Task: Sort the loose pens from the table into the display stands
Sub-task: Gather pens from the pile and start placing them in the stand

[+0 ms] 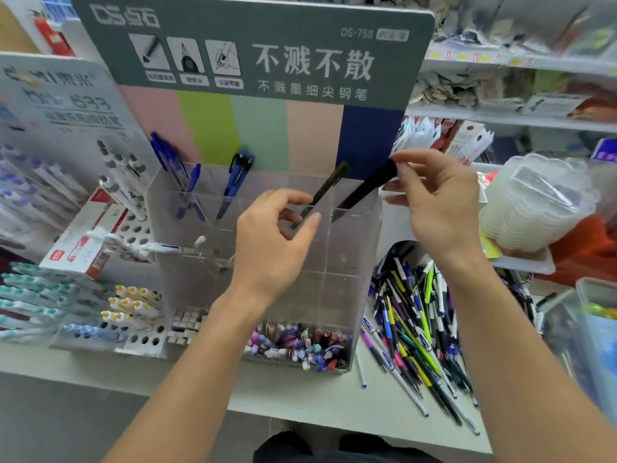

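Observation:
A clear acrylic display stand with a grey header card sits in the middle of the table. My left hand hovers over its middle compartment, thumb and curled fingers pinching the lower part of a dark olive pen that leans up to the right. My right hand pinches the top end of a black pen; its lower end dips into the stand's right compartment. A heap of loose pens in several colours lies on the table to the right of the stand. Blue pens stand in the back left compartments.
The stand's front tray holds small colourful items. To the left are a white perforated pen stand, a red and white box and another display card. A stack of clear plastic containers and shelves sit at the right.

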Demonstrator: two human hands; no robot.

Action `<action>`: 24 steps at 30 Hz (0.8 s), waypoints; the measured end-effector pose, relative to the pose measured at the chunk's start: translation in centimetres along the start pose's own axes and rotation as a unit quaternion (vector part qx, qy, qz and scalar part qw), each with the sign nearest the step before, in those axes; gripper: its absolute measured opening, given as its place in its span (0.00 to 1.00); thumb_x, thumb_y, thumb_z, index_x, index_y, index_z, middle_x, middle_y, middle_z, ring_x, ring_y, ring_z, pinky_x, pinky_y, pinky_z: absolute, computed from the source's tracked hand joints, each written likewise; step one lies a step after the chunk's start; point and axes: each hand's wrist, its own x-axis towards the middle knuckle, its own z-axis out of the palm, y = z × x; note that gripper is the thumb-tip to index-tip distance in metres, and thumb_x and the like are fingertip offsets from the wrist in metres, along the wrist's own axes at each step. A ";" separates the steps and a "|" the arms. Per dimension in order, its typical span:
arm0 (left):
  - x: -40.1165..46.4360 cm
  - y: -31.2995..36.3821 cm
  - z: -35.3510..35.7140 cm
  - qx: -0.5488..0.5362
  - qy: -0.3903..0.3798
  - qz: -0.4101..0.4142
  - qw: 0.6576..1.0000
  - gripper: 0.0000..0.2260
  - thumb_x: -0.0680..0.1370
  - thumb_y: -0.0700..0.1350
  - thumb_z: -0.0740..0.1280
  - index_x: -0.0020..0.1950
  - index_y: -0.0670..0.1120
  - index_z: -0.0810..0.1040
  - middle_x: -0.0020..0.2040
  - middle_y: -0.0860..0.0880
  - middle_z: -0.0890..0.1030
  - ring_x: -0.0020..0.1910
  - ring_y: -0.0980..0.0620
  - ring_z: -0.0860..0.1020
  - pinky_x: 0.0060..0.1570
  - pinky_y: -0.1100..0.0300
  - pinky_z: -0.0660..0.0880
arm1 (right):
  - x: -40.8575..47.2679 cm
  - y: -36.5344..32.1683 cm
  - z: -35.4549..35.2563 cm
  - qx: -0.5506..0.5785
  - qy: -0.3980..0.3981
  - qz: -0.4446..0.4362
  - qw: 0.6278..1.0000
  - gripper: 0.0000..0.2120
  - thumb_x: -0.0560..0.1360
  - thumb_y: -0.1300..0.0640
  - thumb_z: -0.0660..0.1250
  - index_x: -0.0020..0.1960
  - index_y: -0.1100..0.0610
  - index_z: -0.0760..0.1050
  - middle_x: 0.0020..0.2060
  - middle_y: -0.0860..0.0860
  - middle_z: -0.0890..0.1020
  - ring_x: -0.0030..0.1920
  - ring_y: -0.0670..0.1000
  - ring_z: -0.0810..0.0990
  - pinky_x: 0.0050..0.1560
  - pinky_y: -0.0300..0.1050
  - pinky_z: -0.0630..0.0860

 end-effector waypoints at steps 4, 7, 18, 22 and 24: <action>-1.8 1.8 1.6 -0.071 0.012 0.047 0.996 0.03 0.78 0.41 0.73 0.51 0.46 0.82 0.43 0.53 0.82 0.39 0.51 0.80 0.37 0.64 0.76 | -0.6 0.4 -2.0 0.004 -0.002 0.006 1.000 0.04 0.80 0.60 0.69 0.52 0.55 0.82 0.44 0.53 0.85 0.42 0.52 0.86 0.42 0.46 0.84; -5.3 3.3 5.4 -0.135 -0.089 0.037 0.986 0.01 0.78 0.40 0.73 0.47 0.45 0.82 0.39 0.53 0.83 0.36 0.52 0.81 0.36 0.64 0.76 | -2.1 2.9 -5.6 0.016 0.061 0.053 0.997 0.03 0.80 0.58 0.69 0.50 0.55 0.81 0.42 0.56 0.85 0.39 0.53 0.86 0.35 0.43 0.82; -16.1 -3.4 23.5 0.212 -0.269 -0.402 0.849 0.47 0.73 0.65 0.71 0.79 0.40 0.54 0.78 0.38 0.59 0.76 0.36 0.59 0.72 0.43 0.63 | -9.8 20.9 -12.9 -0.332 -0.211 0.345 0.852 0.25 0.77 0.45 0.70 0.37 0.67 0.80 0.29 0.58 0.83 0.31 0.58 0.84 0.41 0.53 0.84; -15.9 -4.4 25.4 0.206 -0.192 -0.535 0.797 0.56 0.71 0.68 0.71 0.81 0.39 0.44 0.81 0.39 0.51 0.78 0.35 0.55 0.74 0.41 0.61 | -9.8 23.1 -12.5 -0.345 -0.271 0.304 0.846 0.22 0.75 0.44 0.71 0.33 0.59 0.73 0.25 0.53 0.77 0.27 0.54 0.77 0.38 0.46 0.81; -15.4 -4.9 26.4 0.196 -0.154 -0.555 0.793 0.52 0.70 0.66 0.74 0.79 0.40 0.52 0.78 0.39 0.58 0.75 0.36 0.62 0.71 0.42 0.67 | -10.0 23.6 -11.8 -0.350 -0.306 0.289 0.837 0.21 0.75 0.45 0.72 0.33 0.59 0.73 0.25 0.52 0.75 0.27 0.53 0.75 0.43 0.49 0.82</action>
